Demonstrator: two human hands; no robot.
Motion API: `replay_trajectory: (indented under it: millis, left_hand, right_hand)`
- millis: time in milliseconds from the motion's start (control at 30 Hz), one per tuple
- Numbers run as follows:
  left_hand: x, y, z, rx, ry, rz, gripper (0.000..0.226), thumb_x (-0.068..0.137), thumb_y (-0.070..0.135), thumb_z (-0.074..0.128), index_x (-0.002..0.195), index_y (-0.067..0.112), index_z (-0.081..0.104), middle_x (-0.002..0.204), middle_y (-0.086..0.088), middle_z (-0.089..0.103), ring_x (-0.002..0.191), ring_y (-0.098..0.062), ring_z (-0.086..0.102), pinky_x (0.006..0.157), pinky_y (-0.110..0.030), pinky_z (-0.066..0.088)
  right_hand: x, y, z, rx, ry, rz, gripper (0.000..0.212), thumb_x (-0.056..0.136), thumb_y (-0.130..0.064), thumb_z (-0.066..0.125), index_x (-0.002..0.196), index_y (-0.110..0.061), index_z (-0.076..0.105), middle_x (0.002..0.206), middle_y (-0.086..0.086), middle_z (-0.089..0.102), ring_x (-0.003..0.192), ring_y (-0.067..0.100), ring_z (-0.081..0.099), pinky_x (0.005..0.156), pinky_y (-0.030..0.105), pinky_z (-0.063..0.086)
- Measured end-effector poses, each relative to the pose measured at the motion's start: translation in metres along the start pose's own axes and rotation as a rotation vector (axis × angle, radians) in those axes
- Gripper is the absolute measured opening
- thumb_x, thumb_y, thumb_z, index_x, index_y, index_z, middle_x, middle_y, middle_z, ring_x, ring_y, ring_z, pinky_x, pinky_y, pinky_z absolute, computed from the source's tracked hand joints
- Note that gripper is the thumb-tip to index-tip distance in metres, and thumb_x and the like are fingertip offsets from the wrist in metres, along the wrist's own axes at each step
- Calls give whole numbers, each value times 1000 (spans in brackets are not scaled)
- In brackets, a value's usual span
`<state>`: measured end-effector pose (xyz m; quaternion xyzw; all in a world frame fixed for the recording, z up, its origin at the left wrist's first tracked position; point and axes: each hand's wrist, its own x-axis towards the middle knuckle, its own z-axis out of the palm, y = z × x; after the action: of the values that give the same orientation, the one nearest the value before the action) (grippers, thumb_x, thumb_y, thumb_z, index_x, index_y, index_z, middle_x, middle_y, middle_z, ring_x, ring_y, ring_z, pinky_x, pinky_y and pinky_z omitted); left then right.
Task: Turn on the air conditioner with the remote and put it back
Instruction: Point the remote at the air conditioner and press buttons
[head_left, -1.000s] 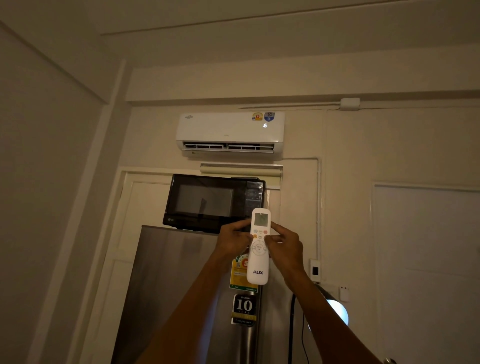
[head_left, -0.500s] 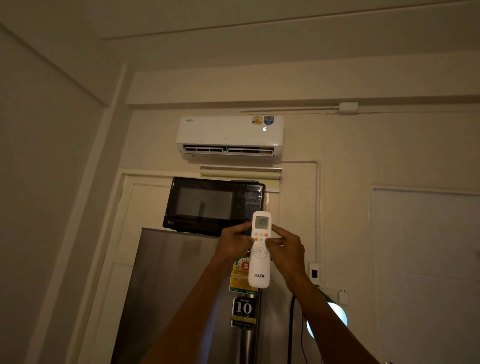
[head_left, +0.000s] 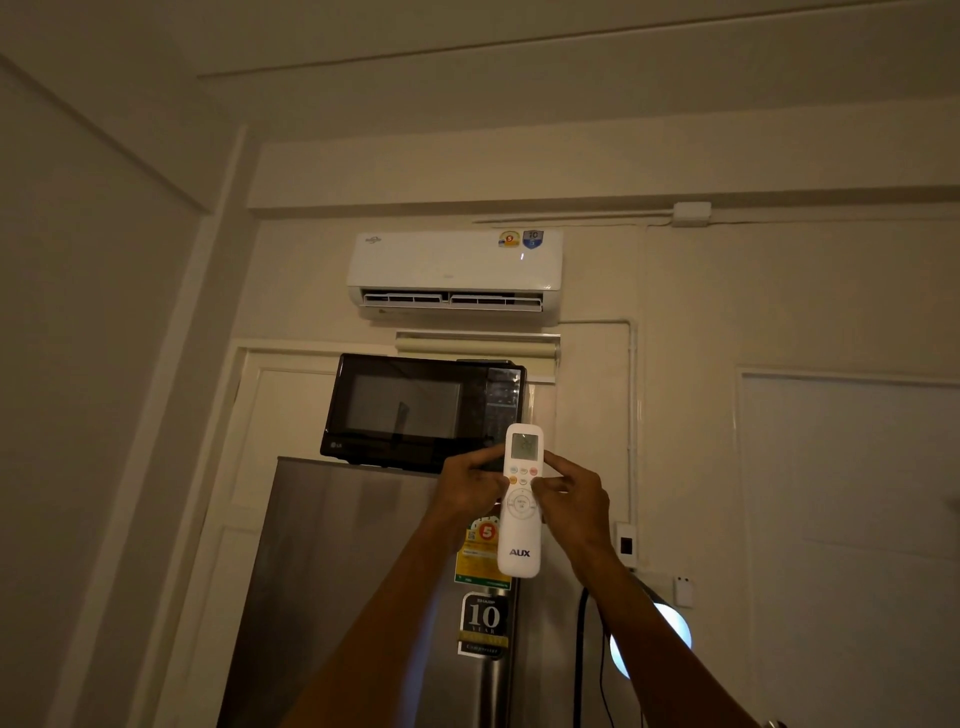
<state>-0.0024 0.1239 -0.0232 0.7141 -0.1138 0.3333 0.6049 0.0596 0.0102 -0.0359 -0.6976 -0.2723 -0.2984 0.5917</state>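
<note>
A white AUX remote stands upright in front of me, its small screen lit and pointing up at the wall. My left hand grips its left side and my right hand grips its right side, with the right thumb lying on the buttons. High on the wall hangs the white air conditioner; its bottom flap is tilted open and a small light shows near its right end.
A black microwave sits on top of a steel fridge directly below the unit. A round lit lamp and a black cable are behind my right forearm. A closed white door is at the right.
The whole scene has slid slightly lower in view. The display on the air conditioner has changed from a digit to a thin stroke. Both hands stay on the remote.
</note>
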Motion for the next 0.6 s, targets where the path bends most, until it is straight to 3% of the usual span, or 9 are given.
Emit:
replay_trajectory:
  millis: [400, 533, 600]
  left_hand:
    - [2, -8, -1, 5, -9, -23, 48, 83, -3, 62, 128, 12, 56, 123, -15, 65, 84, -14, 65, 51, -14, 55]
    - [2, -7, -1, -10, -5, -28, 48, 83, -5, 61, 128, 11, 56, 121, -16, 65, 75, -7, 64, 47, -12, 54]
    - [3, -6, 0, -10, -9, -28, 47, 83, -5, 61, 128, 10, 56, 122, -17, 64, 79, -11, 65, 46, -11, 53]
  right_hand:
    - [2, 6, -1, -1, -16, 15, 45, 82, -16, 68, 126, -17, 57, 115, 14, 70, 94, 27, 70, 80, 48, 59]
    - [1, 6, -2, -5, -22, 5, 46, 83, -17, 67, 128, -17, 56, 113, 15, 71, 94, 27, 70, 81, 46, 59]
    - [1, 5, -3, -4, -22, -2, 46, 84, -17, 67, 128, -16, 55, 113, 15, 70, 96, 28, 69, 82, 45, 58]
